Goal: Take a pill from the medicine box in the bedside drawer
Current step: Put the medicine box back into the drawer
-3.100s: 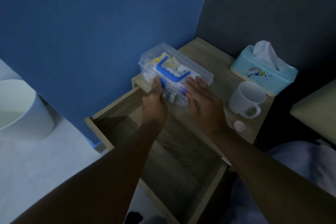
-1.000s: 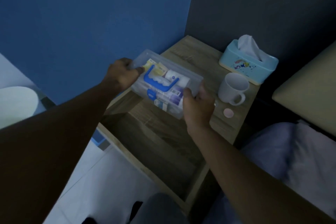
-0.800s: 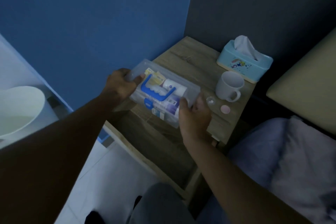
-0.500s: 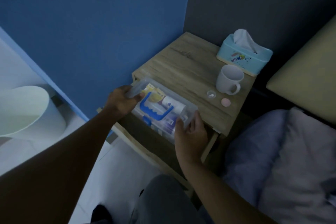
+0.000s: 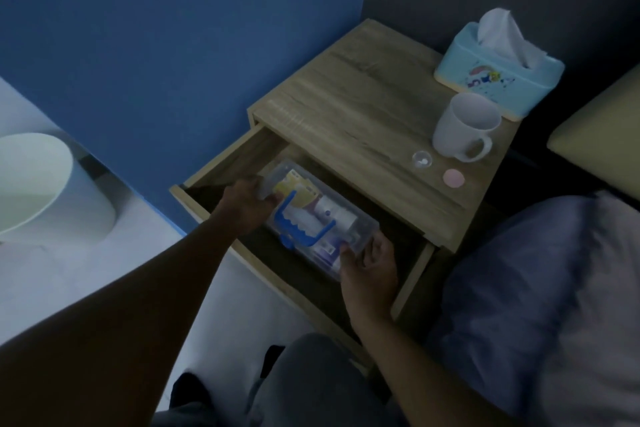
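Left hand (image 5: 246, 207) and right hand (image 5: 370, 265) clamped on opposite ends of clear medicine box (image 5: 320, 218), inside open drawer (image 5: 221, 166)

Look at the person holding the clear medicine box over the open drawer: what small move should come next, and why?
Probably set the medicine box down on the drawer floor and let go. Left hand and right hand grip its two ends, it sits low inside the drawer, lid shut, and a small cup holding a pill already stands on the tabletop.

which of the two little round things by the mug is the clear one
The small clear cup, left of the flat pink disc; it is see-through with something white inside.
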Motion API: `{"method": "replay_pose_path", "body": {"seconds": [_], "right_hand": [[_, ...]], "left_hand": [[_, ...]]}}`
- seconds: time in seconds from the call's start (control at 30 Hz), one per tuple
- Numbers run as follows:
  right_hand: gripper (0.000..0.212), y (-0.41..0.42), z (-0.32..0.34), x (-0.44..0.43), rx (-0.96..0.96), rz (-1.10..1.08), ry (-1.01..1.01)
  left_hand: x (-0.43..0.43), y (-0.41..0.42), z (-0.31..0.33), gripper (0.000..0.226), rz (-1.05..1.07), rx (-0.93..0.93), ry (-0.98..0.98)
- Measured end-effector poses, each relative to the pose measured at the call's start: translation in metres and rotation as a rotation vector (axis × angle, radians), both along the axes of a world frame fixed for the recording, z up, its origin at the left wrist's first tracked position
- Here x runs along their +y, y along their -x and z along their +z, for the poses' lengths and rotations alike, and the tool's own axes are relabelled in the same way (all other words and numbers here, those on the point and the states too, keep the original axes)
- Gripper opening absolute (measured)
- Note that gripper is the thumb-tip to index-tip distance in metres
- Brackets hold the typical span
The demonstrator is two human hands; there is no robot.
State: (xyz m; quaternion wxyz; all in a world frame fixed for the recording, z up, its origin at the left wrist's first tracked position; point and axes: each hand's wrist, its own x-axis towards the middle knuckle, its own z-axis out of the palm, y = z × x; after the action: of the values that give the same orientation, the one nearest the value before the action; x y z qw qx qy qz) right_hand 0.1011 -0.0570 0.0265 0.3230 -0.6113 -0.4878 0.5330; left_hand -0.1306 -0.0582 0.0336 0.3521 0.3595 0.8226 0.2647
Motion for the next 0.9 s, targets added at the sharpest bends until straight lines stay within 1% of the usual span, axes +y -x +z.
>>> {"method": "replay_pose_path", "body": {"seconds": [0.13, 0.23, 0.33, 0.47, 0.63, 0.7, 0.8, 0.9], "right_hand": [[0.068, 0.002, -0.016, 0.009, -0.004, 0.002, 0.048], [0.068, 0.002, -0.026, 0.012, -0.016, 0.005, 0.050], [0.069, 0.002, -0.033, 0.014, -0.030, 0.005, 0.044], [0.069, 0.000, -0.036, 0.017, -0.038, 0.038, 0.039], [0.067, -0.008, -0.032, 0.022, -0.103, 0.111, 0.026], [0.067, -0.010, -0.025, 0.023, -0.167, 0.150, -0.006], [0.072, -0.014, -0.010, 0.022, -0.246, 0.205, -0.093], [0.067, -0.023, 0.005, 0.020, -0.310, 0.305, -0.212]], "left_hand": [[0.009, 0.000, -0.013, 0.025, 0.023, -0.026, 0.014], [0.012, -0.001, -0.021, 0.028, 0.025, 0.001, 0.029], [0.015, -0.002, -0.027, 0.032, 0.036, -0.019, 0.039], [0.019, -0.004, -0.026, 0.035, 0.052, -0.017, 0.053], [0.017, -0.014, -0.014, 0.041, 0.065, -0.007, 0.085], [0.011, -0.019, -0.008, 0.046, 0.054, -0.004, 0.079], [-0.003, -0.026, 0.001, 0.053, 0.047, 0.022, 0.015], [-0.020, -0.033, 0.010, 0.058, 0.053, 0.044, -0.050]]}}
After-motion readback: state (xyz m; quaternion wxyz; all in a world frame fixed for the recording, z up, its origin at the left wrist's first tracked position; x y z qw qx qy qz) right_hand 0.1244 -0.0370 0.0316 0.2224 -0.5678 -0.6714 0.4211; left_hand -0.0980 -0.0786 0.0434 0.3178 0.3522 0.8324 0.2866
